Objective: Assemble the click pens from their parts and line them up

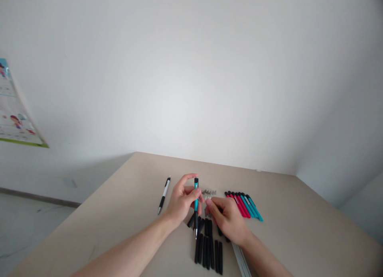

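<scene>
The black tubes [206, 245] are laid in a loose group on the beige table [134, 233], and from them the other places are given. Above their left part, a teal pen [196, 201] is held by the left hand [178, 202]. It is pinched between the thumb and the bent fingers, the index finger is put at its top end, and its metal tip is pointed down toward the tubes. If the tubes are touched by the tip, it cannot be told.

The right hand [229, 219] is kept over the upper right side of the tubes. Its fingers are curled and its thumb is brought close to them; whether they are fully closed, or some small thing is held, cannot be told.

Beyond the tubes, small metal springs [208, 192] are gathered. To the upper left, a white and black pen [164, 195] is laid apart. To the upper right, red barrels [241, 204] and teal barrels [253, 207] are lined up. At the right of the tubes, white sticks [241, 262] are partly covered by the right forearm.
</scene>
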Demonstrator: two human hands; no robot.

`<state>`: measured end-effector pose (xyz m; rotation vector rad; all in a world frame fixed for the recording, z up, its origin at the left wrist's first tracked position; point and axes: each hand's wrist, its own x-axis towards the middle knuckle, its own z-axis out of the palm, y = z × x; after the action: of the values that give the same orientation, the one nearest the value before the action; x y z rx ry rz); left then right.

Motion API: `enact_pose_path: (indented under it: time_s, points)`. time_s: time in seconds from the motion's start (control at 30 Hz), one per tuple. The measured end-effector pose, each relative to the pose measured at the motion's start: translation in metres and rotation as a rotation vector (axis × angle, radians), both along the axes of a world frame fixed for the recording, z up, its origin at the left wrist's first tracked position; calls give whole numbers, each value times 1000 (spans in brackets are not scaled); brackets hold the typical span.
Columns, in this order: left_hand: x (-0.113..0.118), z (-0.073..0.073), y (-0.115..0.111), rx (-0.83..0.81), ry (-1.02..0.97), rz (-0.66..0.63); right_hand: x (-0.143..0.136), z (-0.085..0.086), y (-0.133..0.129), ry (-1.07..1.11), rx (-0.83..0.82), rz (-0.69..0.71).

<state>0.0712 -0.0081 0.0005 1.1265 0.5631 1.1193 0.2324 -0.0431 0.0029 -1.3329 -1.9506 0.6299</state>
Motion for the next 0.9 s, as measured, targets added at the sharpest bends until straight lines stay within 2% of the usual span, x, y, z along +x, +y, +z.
enact_pose_path:
  time_s: [0.13,0.2,0.23,0.37,0.4,0.47,0.7,0.9]
  points:
    - [-1,1,2,12,22,-4,0,0,-1,-1,18,1]
    - [-6,4,8,31,43,37,1,-1,-1,-9,31,-10]
    - [-9,6,12,41,55,87,1,-2,0,-13,38,-17]
    - [-29,11,37,5,150,455,4,-5,3,-19,52,-50]
    - [-35,11,43,-29,243,535,4,-6,4,-18,54,-57]
    - [-47,10,55,-66,569,615,4,-6,5,-21,65,-65]
    - [-87,4,76,-82,1040,679,8,-9,6,-29,77,-92]
    - [-94,-2,78,27,1391,646,10,-10,9,-34,77,-106]
